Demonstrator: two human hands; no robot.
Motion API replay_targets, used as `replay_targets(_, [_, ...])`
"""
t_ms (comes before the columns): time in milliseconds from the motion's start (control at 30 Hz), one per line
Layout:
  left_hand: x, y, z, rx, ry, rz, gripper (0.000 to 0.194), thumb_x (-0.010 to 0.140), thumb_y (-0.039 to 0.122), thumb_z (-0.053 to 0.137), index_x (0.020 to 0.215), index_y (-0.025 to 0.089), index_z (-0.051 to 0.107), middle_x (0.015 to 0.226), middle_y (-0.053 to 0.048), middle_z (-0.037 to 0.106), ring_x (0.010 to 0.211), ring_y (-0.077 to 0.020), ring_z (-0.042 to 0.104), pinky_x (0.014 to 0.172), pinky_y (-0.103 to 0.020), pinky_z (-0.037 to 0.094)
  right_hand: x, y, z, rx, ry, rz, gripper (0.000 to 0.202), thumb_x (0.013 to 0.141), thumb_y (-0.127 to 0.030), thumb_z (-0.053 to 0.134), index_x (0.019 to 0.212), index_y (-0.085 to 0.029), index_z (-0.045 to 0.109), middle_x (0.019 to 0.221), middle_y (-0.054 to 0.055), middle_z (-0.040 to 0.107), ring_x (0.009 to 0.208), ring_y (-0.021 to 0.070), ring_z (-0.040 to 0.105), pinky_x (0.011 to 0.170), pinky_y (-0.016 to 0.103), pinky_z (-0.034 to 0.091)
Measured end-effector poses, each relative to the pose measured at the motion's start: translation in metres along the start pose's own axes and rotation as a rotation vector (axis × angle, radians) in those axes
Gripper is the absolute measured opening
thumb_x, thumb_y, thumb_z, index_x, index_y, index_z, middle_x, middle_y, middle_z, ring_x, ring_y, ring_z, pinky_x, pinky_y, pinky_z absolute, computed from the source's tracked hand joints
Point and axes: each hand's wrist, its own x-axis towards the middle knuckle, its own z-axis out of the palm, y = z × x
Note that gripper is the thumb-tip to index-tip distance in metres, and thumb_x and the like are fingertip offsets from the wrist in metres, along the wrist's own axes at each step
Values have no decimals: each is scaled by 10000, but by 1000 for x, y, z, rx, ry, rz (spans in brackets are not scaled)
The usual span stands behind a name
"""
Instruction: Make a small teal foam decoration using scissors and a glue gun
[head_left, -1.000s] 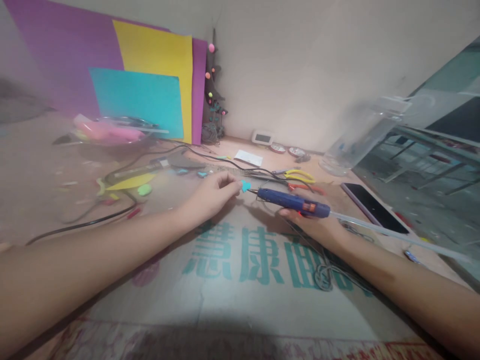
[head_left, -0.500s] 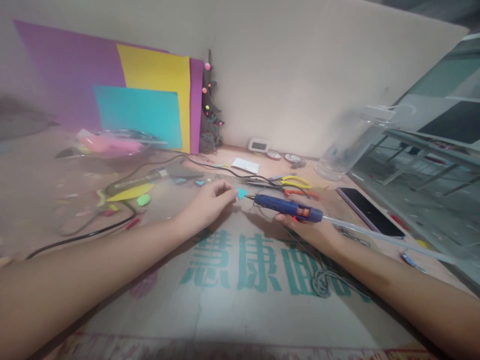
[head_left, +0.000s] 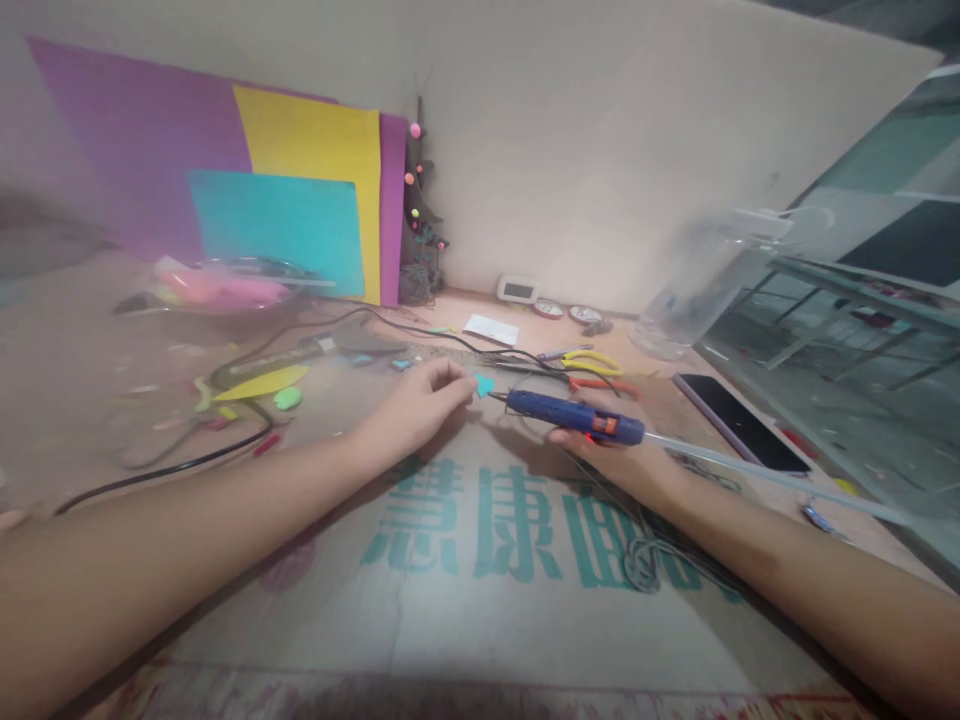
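Between the fingertips of my left hand [head_left: 431, 400] is a small turquoise heart-shaped piece [head_left: 484, 385], pinched at its left edge. My right hand [head_left: 611, 450] is wrapped round a dark blue glue gun [head_left: 562, 412], whose orange part and small red light show. The gun's metal nozzle points left, right at the turquoise piece; whether it touches I cannot tell. From the gun's back end a long clear glue stick [head_left: 735, 462] sticks out to the right. Below both hands lies a pale sheet [head_left: 465, 630] printed with large green characters.
Yellow-handled pliers [head_left: 592, 362] and an orange-handled tool [head_left: 604, 385] lie behind the glue gun. A phone [head_left: 742, 422] rests near the right edge, by a clear jug [head_left: 682, 290]. Cables and coloured scraps are spread on the left, before leaning coloured sheets [head_left: 307, 130].
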Motion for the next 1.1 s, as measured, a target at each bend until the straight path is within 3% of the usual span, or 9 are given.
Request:
replay_targets(367, [1, -1, 0, 8, -20, 15, 210, 808, 341, 582, 676, 189, 523, 593, 22, 536, 565, -125, 453, 533, -245, 320, 1, 2, -2, -33, -44, -35, 338, 743, -516, 710, 637, -220, 585, 586, 17, 592, 603, 193, 556, 567, 318, 418])
replay_targets(567, [2, -3, 0, 1, -12, 27, 221, 805, 360, 581, 678, 189, 524, 598, 24, 537, 571, -124, 457, 552, -245, 331, 0, 3, -1, -17, 3, -27, 327, 774, -512, 651, 648, -221, 569, 578, 11, 557, 557, 175, 511, 525, 302, 370])
replay_targets(1100, [3, -7, -1, 2, -8, 65, 221, 810, 360, 580, 682, 185, 533, 616, 15, 555, 604, -131, 499, 584, -247, 377, -1, 6, 1, -41, 45, -8, 299, 762, -455, 670, 632, -208, 564, 587, 3, 581, 568, 168, 543, 522, 287, 394])
